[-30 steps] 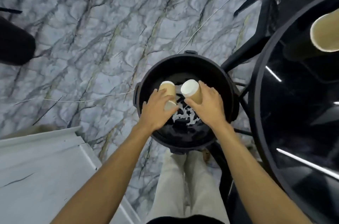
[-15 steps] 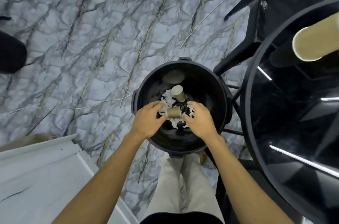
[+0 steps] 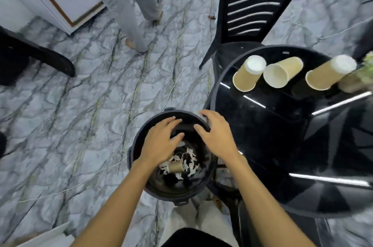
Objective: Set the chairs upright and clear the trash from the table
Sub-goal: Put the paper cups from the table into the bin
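Currently, two hands are over one black bin [image 3: 134, 163] that stands on the marble floor just beside the round black table [image 3: 282, 145]. The left hand [image 3: 159, 143] is released, fingers spread and grasping nothing, above the bin's mouth. The right hand [image 3: 218, 137] is likewise released and empty, its fingertips above the far rim on the table side.

Bin contents, as visible:
- one brown paper cup [image 3: 175, 167], lying on its side at the bottom;
- a scatter of torn white paper scraps [image 3: 189, 160] around that cup. The count of scraps cannot be told.

Table contents:
- three brown paper cups in a row near the far edge. The left cup [image 3: 247, 74] and the right cup [image 3: 329, 74] show their white bases; the middle cup [image 3: 281, 73] shows its open mouth to the camera.
- one blurred pot with green leaves [image 3: 355, 83] at the right edge, touching or just beside the right cup.

One black chair with a slatted back [image 3: 254, 4] stands upright behind the table. A second person's grey-trousered legs [image 3: 129, 4] are on the floor beyond the bin.
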